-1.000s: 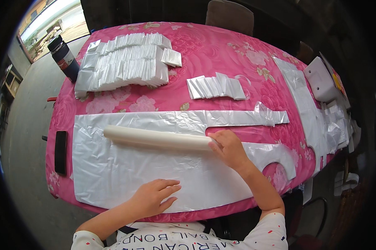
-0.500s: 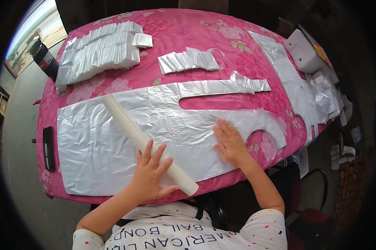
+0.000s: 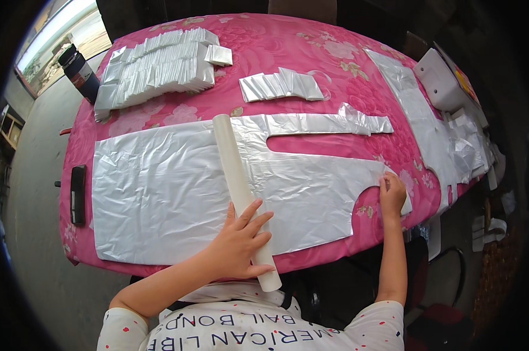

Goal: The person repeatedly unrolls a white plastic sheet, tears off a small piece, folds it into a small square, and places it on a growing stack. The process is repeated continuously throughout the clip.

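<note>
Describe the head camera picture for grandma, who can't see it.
A person's left hand rests on a long white tube lying across a silvery plastic sheet; the right hand is at the sheet's right end. A pink floral tablecloth lies underneath.

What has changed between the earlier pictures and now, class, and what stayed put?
The right hand let go of the white tube and moved right, to the cut-out end of the plastic sheet. The left hand, off the tube at first, came onto it; the tube swung from lying left-right to near-far. The folded plastic packets and dark bottle stayed in place.
</note>
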Demonstrator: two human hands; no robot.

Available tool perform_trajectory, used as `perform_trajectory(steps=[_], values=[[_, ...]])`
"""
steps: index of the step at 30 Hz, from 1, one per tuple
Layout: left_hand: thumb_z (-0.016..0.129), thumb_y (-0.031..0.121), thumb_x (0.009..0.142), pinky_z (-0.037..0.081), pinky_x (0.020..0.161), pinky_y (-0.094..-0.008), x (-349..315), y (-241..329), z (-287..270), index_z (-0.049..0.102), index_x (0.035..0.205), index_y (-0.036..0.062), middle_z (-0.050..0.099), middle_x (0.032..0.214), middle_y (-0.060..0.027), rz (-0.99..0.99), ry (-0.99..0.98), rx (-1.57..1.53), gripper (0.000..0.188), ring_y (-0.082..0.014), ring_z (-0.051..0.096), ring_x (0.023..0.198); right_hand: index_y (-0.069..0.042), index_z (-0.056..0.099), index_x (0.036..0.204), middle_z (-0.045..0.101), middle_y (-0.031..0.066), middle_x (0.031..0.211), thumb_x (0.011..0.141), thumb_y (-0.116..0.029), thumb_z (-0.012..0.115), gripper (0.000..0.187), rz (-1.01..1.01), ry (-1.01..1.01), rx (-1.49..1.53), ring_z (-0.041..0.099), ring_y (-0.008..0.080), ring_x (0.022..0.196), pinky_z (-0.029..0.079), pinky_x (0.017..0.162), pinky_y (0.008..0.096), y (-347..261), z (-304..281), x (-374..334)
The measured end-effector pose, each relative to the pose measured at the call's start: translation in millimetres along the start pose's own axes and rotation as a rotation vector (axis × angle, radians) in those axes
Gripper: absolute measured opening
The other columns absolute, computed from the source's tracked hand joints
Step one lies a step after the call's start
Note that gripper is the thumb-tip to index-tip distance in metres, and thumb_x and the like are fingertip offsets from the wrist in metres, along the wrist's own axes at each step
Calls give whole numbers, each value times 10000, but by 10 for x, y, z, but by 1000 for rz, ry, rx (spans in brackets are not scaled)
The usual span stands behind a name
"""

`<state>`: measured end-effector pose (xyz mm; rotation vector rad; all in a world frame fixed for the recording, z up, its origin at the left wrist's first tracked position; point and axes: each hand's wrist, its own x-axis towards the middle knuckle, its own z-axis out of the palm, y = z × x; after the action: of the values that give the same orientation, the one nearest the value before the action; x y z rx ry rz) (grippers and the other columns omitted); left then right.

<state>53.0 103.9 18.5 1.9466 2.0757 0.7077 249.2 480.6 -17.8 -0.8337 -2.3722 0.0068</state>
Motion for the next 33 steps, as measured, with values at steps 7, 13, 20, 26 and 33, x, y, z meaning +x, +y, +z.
perform_trajectory(steps=[7, 13, 20, 26, 33], values=[[612, 518, 733, 113, 1004, -666, 45, 16, -6, 599, 983, 40, 431, 1301, -164, 37, -28, -16, 539, -385, 231, 1321, -38, 505, 763, 579, -7, 750, 763, -4, 658, 156, 463, -212, 793, 542, 76, 678, 432, 628, 223, -1010, -329, -63], [673, 298, 775, 355, 957, -462, -54, 61, -142, 587, 1032, 19, 557, 1149, -141, -316, 307, -719, 389, -286, 497, 1119, -6, 549, 1106, 600, 116, 1069, 742, -80, 700, 402, -122, -869, 1143, 582, 183, 888, 467, 767, 284, -2390, -624, -388], [636, 50, 815, 522, 697, -288, -666, -619, -478, 612, 940, -24, 648, 835, -87, -809, 69, -1363, 148, -149, 632, 751, -37, 584, 1076, 585, 109, 1036, 720, -288, 742, 463, -526, -740, 1003, 561, 260, 885, 464, 771, 352, -2725, -701, -721], [596, 56, 813, 490, 648, -242, -1557, -1155, -1033, 602, 869, -12, 639, 784, -71, -1071, 216, -1092, 88, -110, 608, 705, -49, 606, 863, 561, 82, 750, 700, -399, 720, 402, -257, -572, 345, 555, 247, 674, 452, 569, 335, -2586, -855, -926], [581, 62, 810, 471, 634, -232, -1673, -1384, -1272, 593, 846, -6, 639, 746, -58, -1109, 124, -796, 77, -86, 589, 675, -39, 627, 857, 632, 147, 681, 746, -415, 612, 392, 238, -1179, 499, 625, 320, 644, 491, 602, 382, -2598, -848, -1080]])
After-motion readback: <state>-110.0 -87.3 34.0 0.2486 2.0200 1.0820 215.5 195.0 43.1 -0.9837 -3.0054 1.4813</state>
